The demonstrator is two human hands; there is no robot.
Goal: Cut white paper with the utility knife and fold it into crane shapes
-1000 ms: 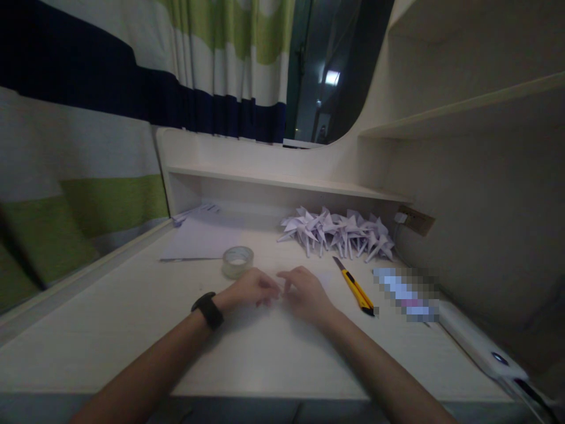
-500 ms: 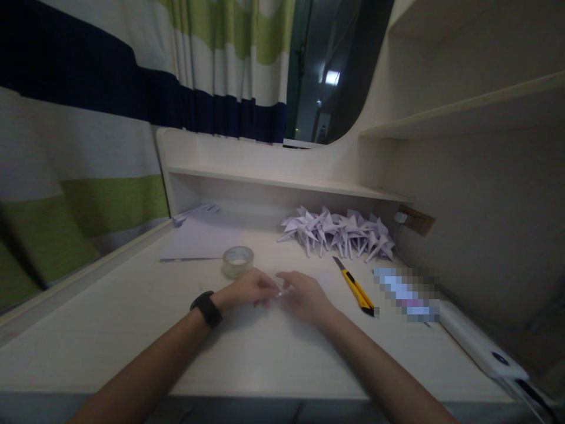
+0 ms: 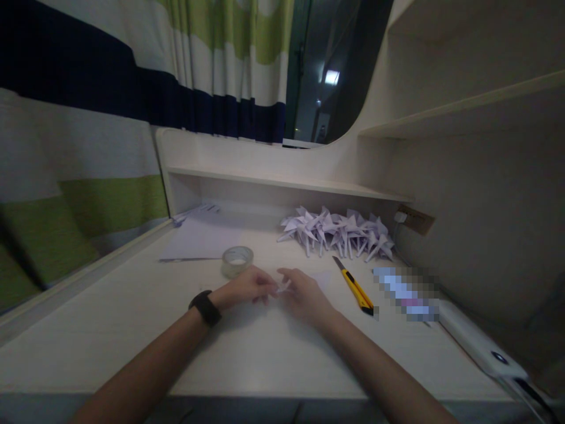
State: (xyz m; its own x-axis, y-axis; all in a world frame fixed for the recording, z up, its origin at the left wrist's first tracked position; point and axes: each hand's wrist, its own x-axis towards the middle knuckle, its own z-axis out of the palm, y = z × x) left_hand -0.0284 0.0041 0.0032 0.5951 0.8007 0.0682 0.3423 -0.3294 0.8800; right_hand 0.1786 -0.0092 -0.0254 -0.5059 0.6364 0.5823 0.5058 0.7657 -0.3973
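Over the middle of the desk my left hand [image 3: 253, 284], a dark watch on its wrist, has its fingertips closed on a small piece of white paper [image 3: 283, 287]. My right hand [image 3: 304, 296] meets it from the other side, thumb and fingers curled around the same paper. Much of the paper is hidden by the fingers, so its exact shape cannot be made out. Just behind my left hand stands a roll of clear tape [image 3: 237, 262]. A pale flat slip of paper [image 3: 325, 277] lies beyond my right hand.
A yellow utility knife [image 3: 355, 288] with its blade out lies right of my hands. Folded paper pinwheels [image 3: 338, 232] are heaped at the back. Paper sheets [image 3: 198, 235] lie back left. A blurred-out item [image 3: 406, 294] and a white power strip [image 3: 481, 341] line the right side.
My hands have shifted only slightly, the fingers working at the paper. More of the white paper shows between the fingertips now.
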